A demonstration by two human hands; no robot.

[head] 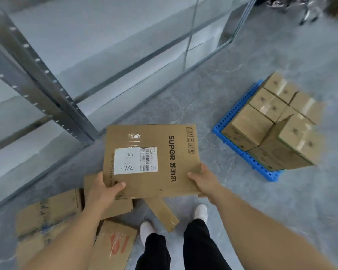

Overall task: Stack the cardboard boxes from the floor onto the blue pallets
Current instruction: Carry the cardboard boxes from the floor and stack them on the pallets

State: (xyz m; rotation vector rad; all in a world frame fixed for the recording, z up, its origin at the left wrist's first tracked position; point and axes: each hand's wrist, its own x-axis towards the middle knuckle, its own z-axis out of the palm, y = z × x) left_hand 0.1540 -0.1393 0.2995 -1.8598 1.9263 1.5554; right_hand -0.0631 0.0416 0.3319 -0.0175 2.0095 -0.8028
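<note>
**Flat SUPOR box in both hands, pallet off to the right**

The left hand [103, 189] grips the near left corner of a flat box [150, 160], thumb lying across its top face and fingers hidden beneath. The right hand [204, 181] holds the near right corner the same way, thumb on top, fingers wrapped under the edge. The box is held level in front of the body, clear of the floor [193, 94].

This looks like the carry step: the box is lifted and not yet placed. The blue pallet [248, 156] lies well apart, ahead and to the right, already loaded with a block of stacked boxes [271, 121]. The next move probably calls for turning right, walking over and laying the box flat on that stack, squared to its edges so that it does not overhang.

Printed on the held box is "SUPOR" with Chinese characters beside it, and a column of handling symbols near the far right corner. A white label [129, 160] carries handwritten Chinese characters and barcodes; the fine print is too small to read.

Below the hands, more loose boxes [51, 211] lie on the floor, one [115, 244] with red marks I cannot read. A metal rack post [41, 75] stands to the left.
</note>
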